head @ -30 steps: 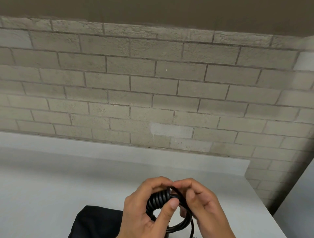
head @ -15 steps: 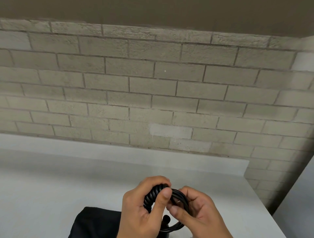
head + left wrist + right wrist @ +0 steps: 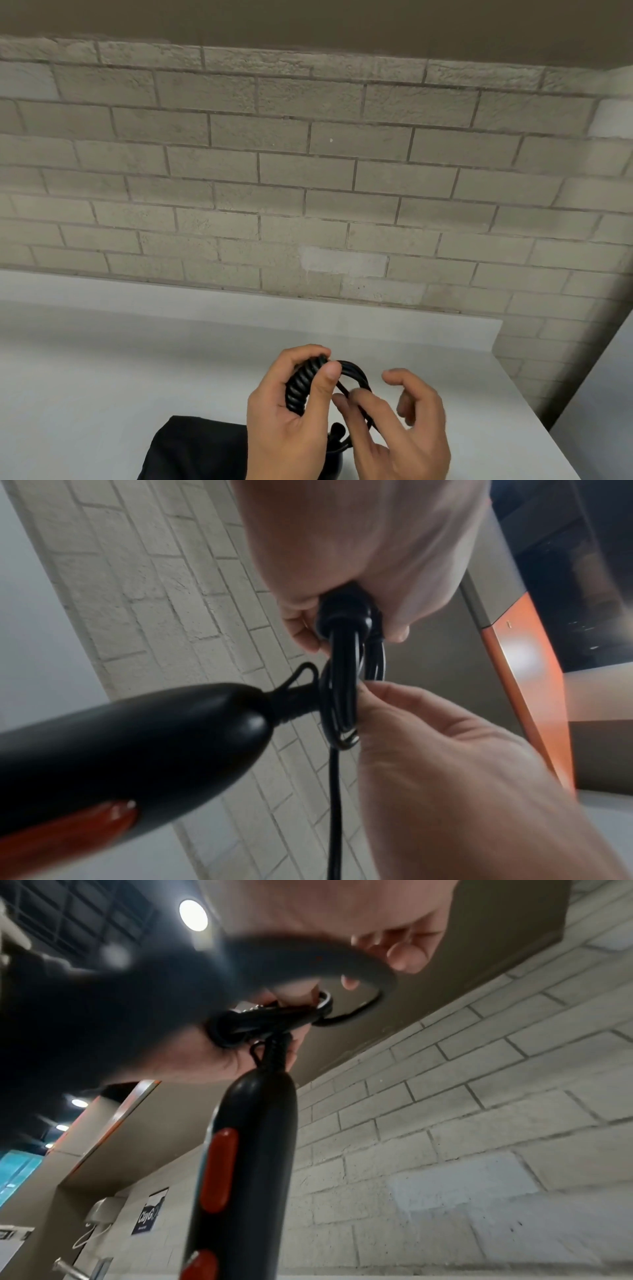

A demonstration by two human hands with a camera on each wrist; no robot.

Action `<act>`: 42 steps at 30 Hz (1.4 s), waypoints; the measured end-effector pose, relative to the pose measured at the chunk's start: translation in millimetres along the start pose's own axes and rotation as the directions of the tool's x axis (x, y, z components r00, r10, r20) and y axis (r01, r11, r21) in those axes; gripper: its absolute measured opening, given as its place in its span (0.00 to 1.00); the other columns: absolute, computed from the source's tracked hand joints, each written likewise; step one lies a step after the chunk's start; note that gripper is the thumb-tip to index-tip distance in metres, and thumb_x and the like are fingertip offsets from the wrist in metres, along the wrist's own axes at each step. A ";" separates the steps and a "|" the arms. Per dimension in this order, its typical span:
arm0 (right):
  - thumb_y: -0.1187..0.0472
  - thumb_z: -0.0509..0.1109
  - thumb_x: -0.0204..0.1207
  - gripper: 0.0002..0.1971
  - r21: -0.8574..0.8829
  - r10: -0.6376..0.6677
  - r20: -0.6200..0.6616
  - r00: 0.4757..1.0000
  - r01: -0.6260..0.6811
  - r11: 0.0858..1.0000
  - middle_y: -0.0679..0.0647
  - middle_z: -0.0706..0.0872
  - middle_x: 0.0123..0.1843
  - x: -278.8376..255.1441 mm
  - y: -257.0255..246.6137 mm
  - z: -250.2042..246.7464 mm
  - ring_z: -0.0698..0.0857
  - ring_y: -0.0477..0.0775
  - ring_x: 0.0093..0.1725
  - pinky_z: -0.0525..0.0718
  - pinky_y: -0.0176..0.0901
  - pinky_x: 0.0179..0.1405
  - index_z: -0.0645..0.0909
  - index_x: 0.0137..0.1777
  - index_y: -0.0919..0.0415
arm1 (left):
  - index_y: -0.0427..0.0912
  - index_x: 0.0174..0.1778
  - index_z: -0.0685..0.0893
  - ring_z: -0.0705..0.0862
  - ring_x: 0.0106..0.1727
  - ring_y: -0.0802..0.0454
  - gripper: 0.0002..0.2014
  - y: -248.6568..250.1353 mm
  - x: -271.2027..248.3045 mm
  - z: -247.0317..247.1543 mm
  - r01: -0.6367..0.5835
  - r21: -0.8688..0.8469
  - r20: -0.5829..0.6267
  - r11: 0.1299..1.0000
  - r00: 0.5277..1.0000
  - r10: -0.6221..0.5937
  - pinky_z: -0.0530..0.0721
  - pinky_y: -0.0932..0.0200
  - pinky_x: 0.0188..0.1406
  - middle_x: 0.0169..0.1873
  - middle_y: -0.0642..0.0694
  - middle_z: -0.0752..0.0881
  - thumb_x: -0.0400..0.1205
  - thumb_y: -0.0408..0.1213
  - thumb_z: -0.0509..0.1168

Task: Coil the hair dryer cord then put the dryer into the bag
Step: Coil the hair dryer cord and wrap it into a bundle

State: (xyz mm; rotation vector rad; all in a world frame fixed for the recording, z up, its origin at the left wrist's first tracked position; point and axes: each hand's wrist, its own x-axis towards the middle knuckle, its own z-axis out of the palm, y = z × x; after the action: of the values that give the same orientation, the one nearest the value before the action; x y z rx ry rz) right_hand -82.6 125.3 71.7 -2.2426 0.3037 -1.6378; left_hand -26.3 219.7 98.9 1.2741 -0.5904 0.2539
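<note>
Black cord point(image 3: 310, 383) is bundled into tight loops in the person's left hand point(image 3: 287, 421), whose fingers and thumb are curled round the wrapped part, the thumb pressed over the front of the coil. The right hand point(image 3: 407, 431) is beside it, its thumb and forefinger pinching a thin strand of the cord at the coil's right edge while the other fingers are spread loosely and hold nothing. In the left wrist view the loops hang below the left hand point(image 3: 359, 547) and the right hand's fingertips point(image 3: 380, 696) nip them at the side; one strand runs straight down out of the picture. The hair dryer point(image 3: 120, 756), black with a red-orange switch, hangs from the cord just under the hands, its handle end uppermost; the right wrist view shows the handle point(image 3: 250, 1150) upright with two red buttons on its side. Both hands are held above the pale grey tabletop point(image 3: 137, 359), near its front right part. A black bag point(image 3: 195, 448) lies on the tabletop just left of and below the left hand, at the lower edge of the head view. A wall of pale brick point(image 3: 308, 171) stands behind the tabletop.
</note>
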 end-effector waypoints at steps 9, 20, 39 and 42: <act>0.25 0.60 0.65 0.22 -0.019 0.359 0.318 0.878 -0.373 0.928 0.40 0.74 0.42 4.9 -18.2 -4.2 0.75 0.43 0.38 0.67 0.28 0.21 0.82 0.32 0.42 | 0.60 0.44 0.88 0.90 0.39 0.62 0.11 -0.6 -0.9 3.0 -0.007 0.047 0.002 0.999 1.000 0.007 0.80 0.79 0.37 0.38 0.57 0.91 0.70 0.42 0.80; 0.50 0.79 0.59 0.09 0.237 0.391 0.692 0.607 -0.702 0.671 0.51 0.78 0.42 30.8 -18.8 -33.0 0.79 0.43 0.30 0.80 0.29 0.34 0.82 0.28 0.49 | 0.57 0.45 0.88 0.90 0.40 0.60 0.10 -6.2 8.4 -7.5 -0.072 0.098 -0.008 0.993 0.997 0.073 0.81 0.77 0.40 0.39 0.57 0.91 0.70 0.39 0.74; 0.41 0.89 0.43 0.38 0.250 0.117 0.965 0.236 -0.961 -0.123 0.52 0.68 0.18 31.0 16.0 -63.9 0.64 0.44 0.15 0.67 0.31 0.17 0.83 0.41 0.73 | 0.56 0.45 0.89 0.91 0.41 0.57 0.10 -15.4 6.0 -9.2 -0.103 0.033 0.088 0.994 0.991 0.100 0.84 0.72 0.42 0.39 0.55 0.91 0.72 0.38 0.79; 0.49 0.82 0.65 0.23 0.349 0.002 0.937 0.349 -0.937 -0.024 0.48 0.81 0.26 29.1 24.4 -67.5 0.78 0.40 0.23 0.74 0.26 0.27 0.80 0.40 0.70 | 0.58 0.46 0.88 0.91 0.43 0.57 0.08 -15.3 6.3 -9.1 -0.092 0.033 0.087 0.995 0.992 0.088 0.85 0.72 0.44 0.41 0.55 0.92 0.71 0.48 0.75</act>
State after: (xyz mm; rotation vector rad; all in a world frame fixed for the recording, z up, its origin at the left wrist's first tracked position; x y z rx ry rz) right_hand -137.0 82.0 105.9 -1.1366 -0.0493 -0.0195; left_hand -11.0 223.0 88.2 1.3000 -0.7208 0.2868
